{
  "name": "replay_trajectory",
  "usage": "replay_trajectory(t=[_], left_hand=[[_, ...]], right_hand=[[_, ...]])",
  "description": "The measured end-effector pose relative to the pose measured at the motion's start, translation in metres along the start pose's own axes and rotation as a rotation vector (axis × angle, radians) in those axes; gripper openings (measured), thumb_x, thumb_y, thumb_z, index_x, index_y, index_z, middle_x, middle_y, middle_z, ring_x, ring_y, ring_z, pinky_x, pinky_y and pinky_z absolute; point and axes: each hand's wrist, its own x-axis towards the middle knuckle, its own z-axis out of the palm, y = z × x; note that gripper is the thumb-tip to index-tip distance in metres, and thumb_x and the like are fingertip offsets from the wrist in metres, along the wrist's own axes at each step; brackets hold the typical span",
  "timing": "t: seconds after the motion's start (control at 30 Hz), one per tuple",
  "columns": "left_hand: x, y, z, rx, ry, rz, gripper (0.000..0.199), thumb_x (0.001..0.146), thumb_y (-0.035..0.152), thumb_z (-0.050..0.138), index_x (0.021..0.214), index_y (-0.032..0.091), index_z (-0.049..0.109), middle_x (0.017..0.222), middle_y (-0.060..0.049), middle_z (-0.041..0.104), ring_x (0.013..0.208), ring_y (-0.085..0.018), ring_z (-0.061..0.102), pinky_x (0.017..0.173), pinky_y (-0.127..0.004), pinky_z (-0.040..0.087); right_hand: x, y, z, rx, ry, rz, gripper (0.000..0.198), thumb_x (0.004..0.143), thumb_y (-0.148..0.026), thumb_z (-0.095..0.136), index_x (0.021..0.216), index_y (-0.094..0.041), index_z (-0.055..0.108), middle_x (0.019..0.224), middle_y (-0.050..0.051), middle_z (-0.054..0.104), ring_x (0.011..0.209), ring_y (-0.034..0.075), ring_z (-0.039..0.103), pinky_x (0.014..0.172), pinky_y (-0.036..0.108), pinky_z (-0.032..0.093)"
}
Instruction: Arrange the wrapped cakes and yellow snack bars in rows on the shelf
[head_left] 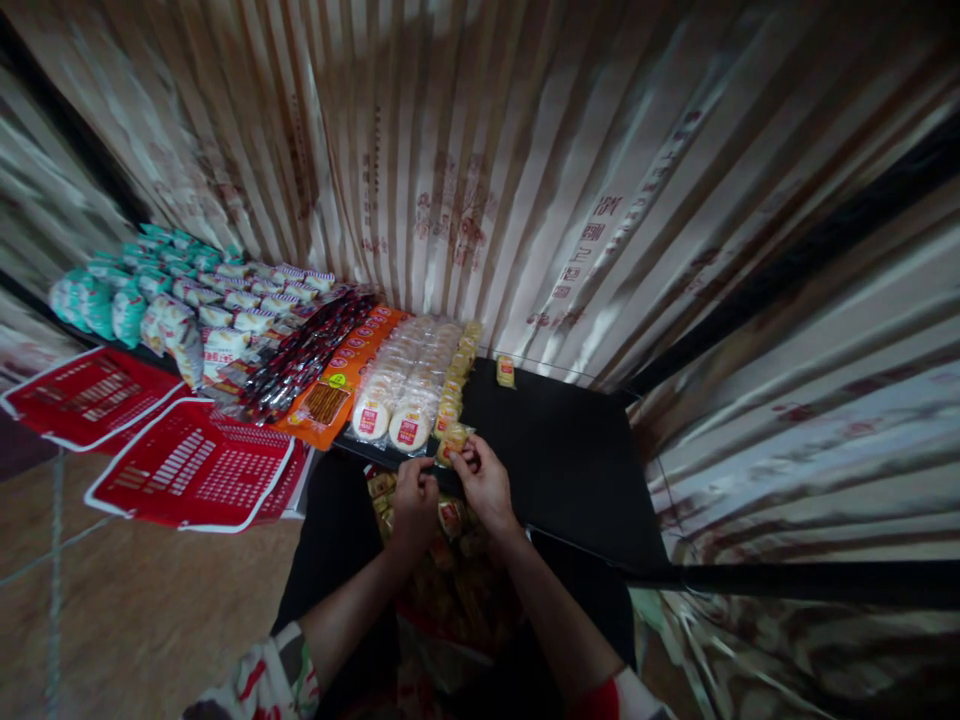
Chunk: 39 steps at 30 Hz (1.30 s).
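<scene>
My right hand [489,490] pinches a small yellow snack packet [453,440] at the front edge of the black shelf [570,450]. Just left of it, my left hand [415,497] is closed with its fingers curled; whether anything is in them is hidden. Beyond the hands runs a row of matching yellow packets [456,385]. One more yellow packet [505,371] lies apart at the back of the shelf. Below my hands, in my lap, an open bag [442,640] holds many yellow packets, partly covered by my forearms.
Left of the yellow row lie round white crackers [409,428] in clear wrap, an orange packet [326,405], dark red packets [307,350], white packets [255,318] and teal packets [127,315]. Two red baskets [195,470] stand at left. A printed curtain [480,150] hangs behind.
</scene>
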Motion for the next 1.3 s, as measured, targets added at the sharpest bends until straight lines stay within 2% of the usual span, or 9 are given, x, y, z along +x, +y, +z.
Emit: replay_trajectory(t=[0.13, 0.23, 0.43, 0.57, 0.8, 0.87, 1.03, 1.13, 1.3], left_hand=[[0.003, 0.000, 0.003, 0.078, -0.038, 0.156, 0.023, 0.079, 0.011, 0.040, 0.093, 0.017, 0.058, 0.095, -0.006, 0.059, 0.092, -0.016, 0.056, 0.087, -0.034, 0.047], [0.008, -0.003, 0.005, 0.106, -0.071, 0.225, 0.026, 0.080, 0.009, 0.038, 0.096, 0.016, 0.058, 0.099, -0.007, 0.058, 0.097, -0.016, 0.055, 0.091, -0.035, 0.045], [0.015, -0.013, 0.007, 0.176, -0.119, 0.243, 0.035, 0.082, 0.010, 0.034, 0.109, 0.013, 0.056, 0.110, -0.011, 0.055, 0.105, -0.016, 0.053, 0.096, -0.035, 0.043], [0.017, -0.016, 0.009, 0.176, -0.153, 0.252, 0.038, 0.084, 0.013, 0.033, 0.115, 0.010, 0.054, 0.112, -0.012, 0.053, 0.107, -0.017, 0.053, 0.097, -0.034, 0.043], [0.022, -0.016, 0.015, 0.151, -0.163, 0.268, 0.039, 0.085, 0.013, 0.031, 0.118, 0.012, 0.052, 0.111, -0.012, 0.053, 0.104, -0.017, 0.054, 0.097, -0.036, 0.045], [0.022, -0.016, 0.015, 0.165, -0.167, 0.280, 0.039, 0.086, 0.013, 0.030, 0.118, 0.011, 0.052, 0.112, -0.013, 0.053, 0.105, -0.017, 0.054, 0.096, -0.035, 0.045], [0.023, -0.017, 0.013, 0.199, -0.219, 0.311, 0.041, 0.086, 0.013, 0.031, 0.123, 0.014, 0.049, 0.117, -0.012, 0.050, 0.110, -0.017, 0.051, 0.098, -0.035, 0.043], [0.023, -0.019, 0.015, 0.207, -0.223, 0.318, 0.040, 0.086, 0.013, 0.031, 0.122, 0.015, 0.049, 0.116, -0.012, 0.050, 0.110, -0.017, 0.051, 0.099, -0.036, 0.043], [0.022, -0.024, 0.018, 0.215, -0.214, 0.330, 0.040, 0.086, 0.013, 0.032, 0.123, 0.013, 0.048, 0.117, -0.014, 0.050, 0.112, -0.018, 0.050, 0.099, -0.037, 0.043]], right_hand=[[0.007, -0.004, 0.005, -0.182, 0.034, -0.097, 0.031, 0.076, -0.034, 0.053, 0.101, -0.017, 0.060, 0.081, 0.004, 0.059, 0.065, 0.015, 0.056, 0.059, 0.026, 0.049], [0.009, -0.006, 0.010, -0.208, 0.038, -0.131, 0.033, 0.077, -0.031, 0.052, 0.106, -0.017, 0.057, 0.088, 0.006, 0.059, 0.071, 0.016, 0.058, 0.062, 0.028, 0.051], [0.008, 0.001, 0.015, -0.111, 0.042, -0.091, 0.036, 0.077, -0.030, 0.051, 0.110, -0.015, 0.052, 0.099, 0.010, 0.055, 0.075, 0.016, 0.059, 0.061, 0.029, 0.053], [0.008, 0.005, 0.017, -0.088, 0.070, -0.096, 0.027, 0.077, -0.031, 0.051, 0.100, -0.017, 0.054, 0.092, 0.007, 0.054, 0.076, 0.017, 0.059, 0.063, 0.029, 0.053], [0.013, 0.000, 0.022, -0.120, 0.091, -0.093, 0.017, 0.077, -0.032, 0.051, 0.087, -0.019, 0.055, 0.082, 0.004, 0.053, 0.066, 0.016, 0.056, 0.058, 0.029, 0.051], [0.013, 0.000, 0.023, -0.095, 0.111, -0.079, 0.020, 0.076, -0.033, 0.053, 0.090, -0.018, 0.055, 0.084, 0.004, 0.053, 0.067, 0.016, 0.056, 0.057, 0.029, 0.052], [0.013, 0.003, 0.023, -0.022, 0.115, -0.065, 0.046, 0.076, -0.033, 0.053, 0.119, -0.018, 0.050, 0.103, 0.009, 0.052, 0.072, 0.016, 0.058, 0.058, 0.029, 0.053], [0.015, 0.003, 0.024, -0.064, 0.070, -0.075, 0.044, 0.078, -0.033, 0.050, 0.120, -0.019, 0.054, 0.102, 0.009, 0.052, 0.072, 0.016, 0.058, 0.060, 0.028, 0.053], [0.014, 0.006, 0.025, -0.094, 0.076, -0.079, 0.046, 0.079, -0.032, 0.051, 0.124, -0.022, 0.053, 0.098, 0.007, 0.054, 0.070, 0.015, 0.058, 0.064, 0.027, 0.053]])
